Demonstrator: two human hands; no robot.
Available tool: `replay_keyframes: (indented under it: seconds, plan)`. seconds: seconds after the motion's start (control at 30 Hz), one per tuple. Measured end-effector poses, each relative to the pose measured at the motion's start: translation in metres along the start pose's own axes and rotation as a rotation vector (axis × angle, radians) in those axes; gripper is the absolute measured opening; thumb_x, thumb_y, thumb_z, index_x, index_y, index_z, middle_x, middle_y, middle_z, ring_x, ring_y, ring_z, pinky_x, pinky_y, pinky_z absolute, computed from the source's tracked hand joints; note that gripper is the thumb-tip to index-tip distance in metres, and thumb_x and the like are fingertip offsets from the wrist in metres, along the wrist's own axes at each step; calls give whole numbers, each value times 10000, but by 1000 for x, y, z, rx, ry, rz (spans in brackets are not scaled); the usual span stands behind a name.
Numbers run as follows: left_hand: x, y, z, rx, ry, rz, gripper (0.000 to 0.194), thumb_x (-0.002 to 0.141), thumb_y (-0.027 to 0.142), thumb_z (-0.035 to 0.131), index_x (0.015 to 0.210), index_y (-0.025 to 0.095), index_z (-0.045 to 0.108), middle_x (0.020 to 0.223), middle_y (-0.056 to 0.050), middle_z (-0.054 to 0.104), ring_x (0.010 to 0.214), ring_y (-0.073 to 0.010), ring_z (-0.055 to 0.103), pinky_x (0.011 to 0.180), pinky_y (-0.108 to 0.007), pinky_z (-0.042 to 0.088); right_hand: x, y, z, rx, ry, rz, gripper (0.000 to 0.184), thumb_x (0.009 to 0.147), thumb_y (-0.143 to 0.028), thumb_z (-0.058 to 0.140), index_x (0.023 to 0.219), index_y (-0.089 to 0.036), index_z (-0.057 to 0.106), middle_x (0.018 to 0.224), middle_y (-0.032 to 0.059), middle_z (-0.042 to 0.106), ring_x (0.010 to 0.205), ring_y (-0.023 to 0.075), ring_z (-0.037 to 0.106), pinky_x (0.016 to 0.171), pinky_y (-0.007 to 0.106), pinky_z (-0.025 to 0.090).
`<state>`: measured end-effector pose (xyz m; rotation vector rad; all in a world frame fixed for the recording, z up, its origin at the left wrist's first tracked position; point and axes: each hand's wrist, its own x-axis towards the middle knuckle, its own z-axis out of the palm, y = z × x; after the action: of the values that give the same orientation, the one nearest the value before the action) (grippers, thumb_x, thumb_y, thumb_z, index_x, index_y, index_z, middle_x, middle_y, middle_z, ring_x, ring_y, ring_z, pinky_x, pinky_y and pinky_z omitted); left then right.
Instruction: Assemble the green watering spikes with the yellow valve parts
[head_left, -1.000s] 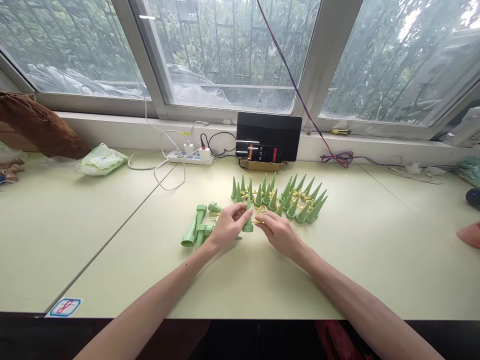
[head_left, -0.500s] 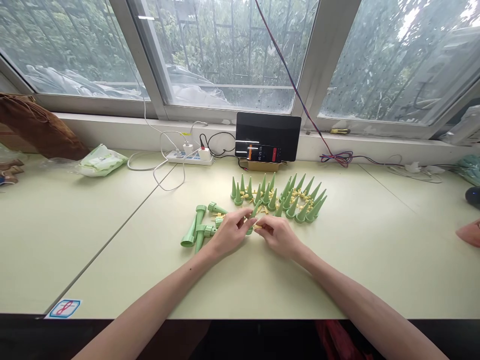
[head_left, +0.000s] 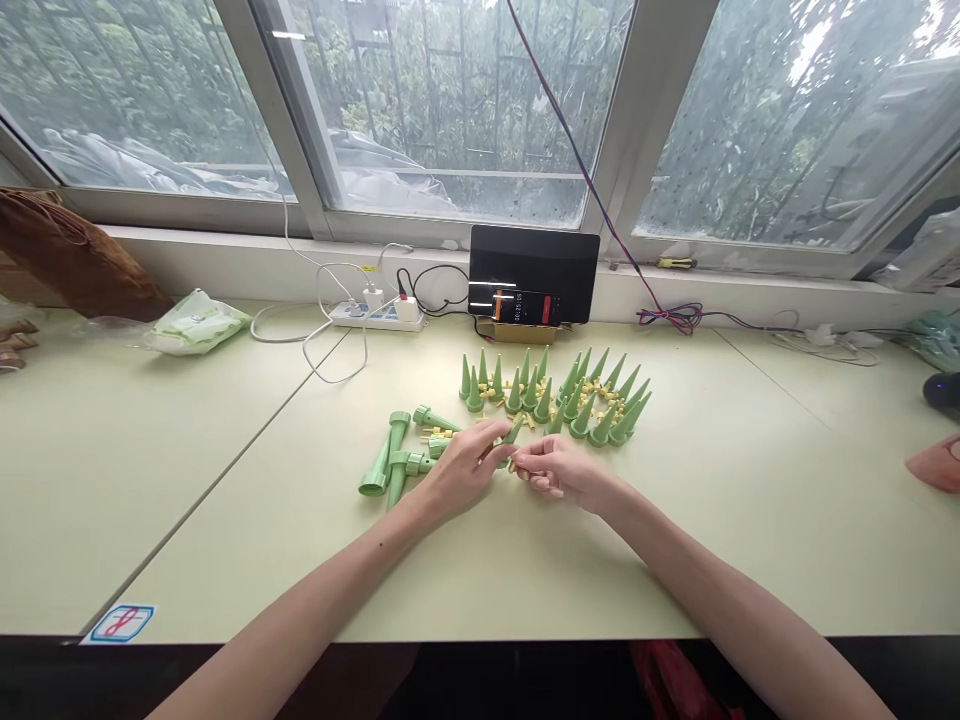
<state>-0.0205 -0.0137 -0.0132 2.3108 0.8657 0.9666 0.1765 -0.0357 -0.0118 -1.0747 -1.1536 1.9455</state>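
My left hand (head_left: 469,465) is closed round a green plastic watering spike (head_left: 515,429), whose pointed end rises above the fingers and whose lower part is mostly hidden. Just to its right, my right hand (head_left: 562,470) pinches a small yellow valve piece (head_left: 513,466) between thumb and fingertips, close against the spike. Beyond both hands, several green spikes (head_left: 544,402) stand points up in two clusters, with small yellow pieces (head_left: 600,390) scattered among them. Left of my left hand, several more spikes (head_left: 397,440) lie on their sides or lean together, beside a few yellow pieces (head_left: 437,433).
A black tablet (head_left: 532,255) with a phone (head_left: 525,307) before it stands at the back of the table (head_left: 262,500). Behind lie a power strip (head_left: 375,316) with white cables, a packet of wipes (head_left: 196,322) and bundled wires (head_left: 679,318). Someone else's fingertip (head_left: 934,462) shows at the right edge.
My right hand has turned so that its lower fingers show, and the yellow piece now points downward beside the spike. My left hand stays nearly in place. The view has shifted slightly.
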Motion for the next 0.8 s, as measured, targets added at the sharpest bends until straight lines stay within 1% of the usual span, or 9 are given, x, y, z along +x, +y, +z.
replay_keyframes:
  seconds: [0.1,0.2,0.3,0.37,0.47,0.57,0.67,0.8]
  plan:
    - [0,-1,2,-10,13,-5,173,999,259,459,883,173,555,778,-3,545,653,-116,440,622,-239,349,-1,-4,0,91,-51,45,354,694,-380,860,699,-99,646,615,-30,526,440,6,352,360,147,233]
    - [1,-2,3,-25,37,-55,150,988,265,474,909,176,565,739,10,539,625,-113,426,608,-242,346,-1,-4,2,16,-28,-5,368,736,-429,823,705,-115,634,638,-20,547,449,22,414,366,149,284]
    - [3,-1,3,-55,68,-116,160,978,287,495,872,178,543,686,31,491,590,-103,396,581,-240,331,-1,-1,6,-195,54,-176,390,822,-514,715,736,-145,623,642,-11,574,447,69,507,380,187,375]
    - [5,0,1,-91,91,-156,202,973,315,505,824,180,512,652,43,442,571,-99,369,558,-238,318,-1,1,9,-328,127,-312,369,865,-527,656,807,-164,626,679,-1,606,438,91,537,389,216,421]
    - [7,3,-2,-158,135,-222,274,969,369,506,770,184,473,623,50,373,553,-98,336,522,-238,292,-2,4,13,-491,238,-482,282,910,-467,612,935,-187,625,778,25,643,486,113,575,424,238,468]
    - [9,6,-5,-221,162,-283,327,960,418,509,737,186,453,614,51,335,535,-96,331,497,-240,282,-1,6,13,-696,298,-671,174,938,-355,588,984,-192,629,852,50,653,588,135,610,529,265,517]
    - [9,7,-6,-263,148,-293,353,952,434,516,714,186,435,615,49,327,537,-96,325,493,-241,279,1,8,10,-884,311,-816,118,960,-280,563,956,-189,638,844,54,648,621,139,594,583,276,501]
    - [8,6,-4,-254,134,-262,356,950,415,522,707,188,395,625,46,338,562,-97,309,509,-242,268,2,9,6,-1002,330,-916,183,988,-284,535,863,-193,632,714,22,608,591,138,536,593,273,456]
